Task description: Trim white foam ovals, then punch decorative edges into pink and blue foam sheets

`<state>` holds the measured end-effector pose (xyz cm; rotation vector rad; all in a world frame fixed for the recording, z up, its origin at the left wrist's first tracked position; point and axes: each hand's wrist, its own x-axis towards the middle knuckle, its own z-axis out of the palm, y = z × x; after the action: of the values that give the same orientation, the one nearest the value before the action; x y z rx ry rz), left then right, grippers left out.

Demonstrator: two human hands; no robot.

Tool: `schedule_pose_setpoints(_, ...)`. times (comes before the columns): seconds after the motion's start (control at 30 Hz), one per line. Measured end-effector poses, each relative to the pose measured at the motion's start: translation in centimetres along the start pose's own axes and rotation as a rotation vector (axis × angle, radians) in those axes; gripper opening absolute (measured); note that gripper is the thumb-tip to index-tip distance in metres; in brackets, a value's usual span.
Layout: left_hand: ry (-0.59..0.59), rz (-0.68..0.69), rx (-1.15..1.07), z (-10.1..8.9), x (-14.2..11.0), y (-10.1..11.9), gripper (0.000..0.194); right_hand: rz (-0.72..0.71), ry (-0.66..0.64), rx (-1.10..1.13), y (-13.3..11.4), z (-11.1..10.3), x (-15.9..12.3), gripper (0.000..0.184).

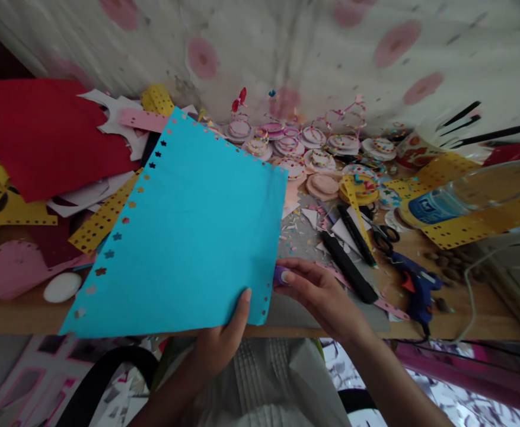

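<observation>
A large blue sheet of paper (197,225) is tilted above the table edge, with rows of small punched flower shapes along its left, top and lower right borders. My left hand (224,341) grips its bottom edge, thumb on top and fingers hidden beneath. At the sheet's right edge, my right hand (313,290) is closed around a small purple craft punch (280,276), its thumb pressed on it. The part of the punch under the paper is hidden.
Behind the sheet stand several small decorated paper hats (289,146). To the right lie black markers (348,267), scissors (385,236), a blue glue gun (420,290) and a plastic bottle (473,193). Red paper (50,130) and yellow punched scraps (104,216) are piled left, near a white oval object (63,287).
</observation>
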<state>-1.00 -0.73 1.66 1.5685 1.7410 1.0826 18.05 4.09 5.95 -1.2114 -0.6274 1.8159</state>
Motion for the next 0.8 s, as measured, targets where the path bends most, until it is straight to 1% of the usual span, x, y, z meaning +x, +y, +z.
schedule_pose_setpoints(0.2,0.048,0.004,0.007,0.1,0.3,0.8,0.027,-0.009,-0.014,-0.022,-0.1,-0.2,-0.2,0.028)
schedule_pose_setpoints(0.33,0.032,0.015,0.005,0.0,0.3,0.6,0.02,-0.009,-0.007,-0.029,0.0,-0.2,-0.1,0.029)
schedule_pose_setpoints(0.53,0.008,0.04,0.017,0.1,0.1,0.2,0.02,-0.03,-0.002,-0.071,0.0,0.0,-0.1,0.03)
schedule_pose_setpoints(0.7,0.101,0.057,0.027,0.4,0.5,1.3,0.032,-0.091,0.048,-0.177,-0.2,0.1,-0.2,0.031)
schedule_pose_setpoints(0.8,0.086,0.052,0.039,0.4,0.7,1.8,0.029,-0.102,0.056,-0.193,-0.3,0.1,-0.3,0.032)
